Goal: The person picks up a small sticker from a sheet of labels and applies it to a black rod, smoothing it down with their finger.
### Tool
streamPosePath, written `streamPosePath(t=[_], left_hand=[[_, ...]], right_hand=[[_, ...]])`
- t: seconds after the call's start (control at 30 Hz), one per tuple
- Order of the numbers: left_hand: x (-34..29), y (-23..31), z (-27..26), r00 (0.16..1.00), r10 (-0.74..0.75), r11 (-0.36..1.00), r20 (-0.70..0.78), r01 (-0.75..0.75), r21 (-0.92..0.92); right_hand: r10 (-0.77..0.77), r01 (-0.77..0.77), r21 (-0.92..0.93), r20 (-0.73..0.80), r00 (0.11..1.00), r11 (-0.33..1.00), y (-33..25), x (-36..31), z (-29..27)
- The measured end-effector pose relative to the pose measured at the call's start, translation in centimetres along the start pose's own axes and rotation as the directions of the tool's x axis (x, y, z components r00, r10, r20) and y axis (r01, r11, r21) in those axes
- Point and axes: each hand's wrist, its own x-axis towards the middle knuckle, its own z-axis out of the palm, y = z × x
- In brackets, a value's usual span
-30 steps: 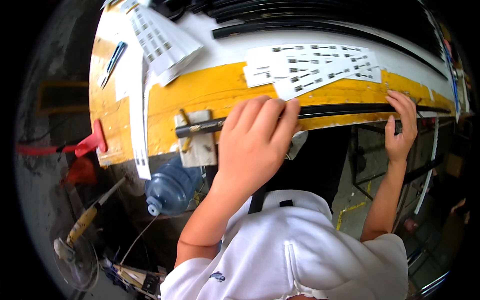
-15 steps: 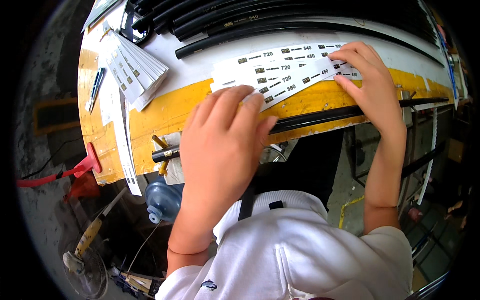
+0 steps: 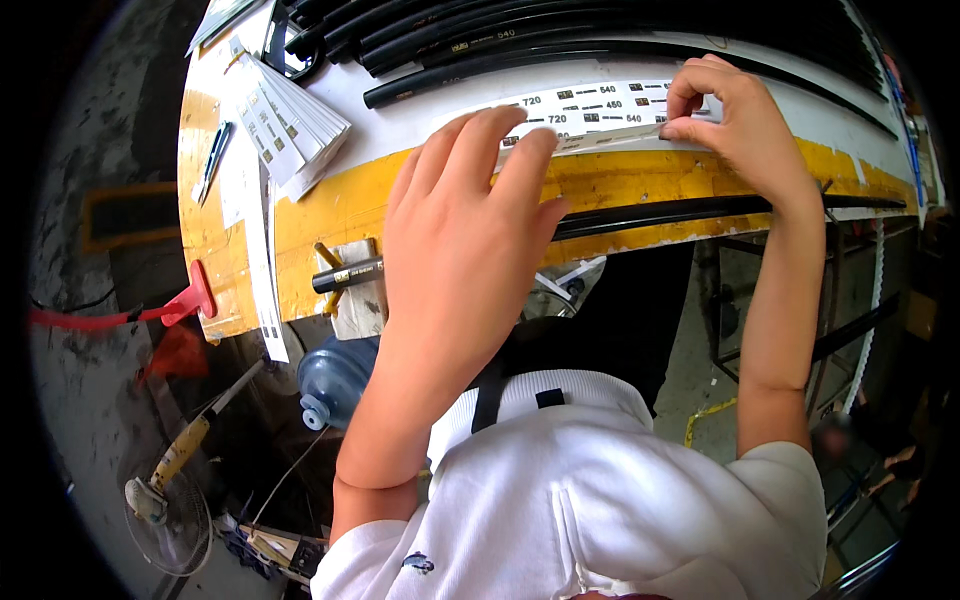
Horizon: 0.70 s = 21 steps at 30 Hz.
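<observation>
We see a long worktop with a white top and a yellow near edge running from left to right across the scene. At its far side lies a bundle of black hoses, stretching right along the white surface. A single black hose lies along the yellow edge, its left end showing at the near left beside a small wooden block. Our left hand is spread flat, palm down, over the middle of that hose and the yellow edge; its grip is wide, fingers stretched towards the far side, closed around nothing, the fingertips reaching the near border of the label sheets. These white sheets with small black printed blocks lie on the white top just beyond the left fingertips. Our right hand is at the right end of the sheets; its grip is narrow, thumb and forefinger pinching the edge of one sheet. Far left, a fanned stack of white label strips rests, well apart from both hands. A blue pen lies at the left edge.
</observation>
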Motion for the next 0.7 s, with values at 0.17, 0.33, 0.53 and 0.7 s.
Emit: streamPosePath(t=[0.17, 0.33, 0.53, 0.7], left_hand=[[1.0, 0.8, 0.6, 0.996, 0.069, 0.997, -0.057, -0.07, -0.017], [0.7, 1.4, 0.4, 0.986, 0.065, 0.998, -0.152, -0.065, 0.004], [-4.9, -1.7, -4.9, 0.906, -0.33, 0.942, -0.264, 0.298, -0.153], [-9.9, -7.2, -9.0, 0.628, -0.683, 0.726, -0.372, 0.635, -0.262]], right_hand=[[-0.188, 0.173, -0.244, -0.04, 0.981, 0.954, -1.7, -0.8, -1.6], [-0.508, 0.462, -0.392, -0.018, 0.861, 0.796, -5.7, -1.8, -3.5], [-0.634, 0.509, -0.403, -0.293, 0.716, 0.761, -5.1, -2.1, -3.4], [-0.32, 0.249, -0.284, -0.239, 0.917, 0.926, -4.9, -4.7, -0.8]])
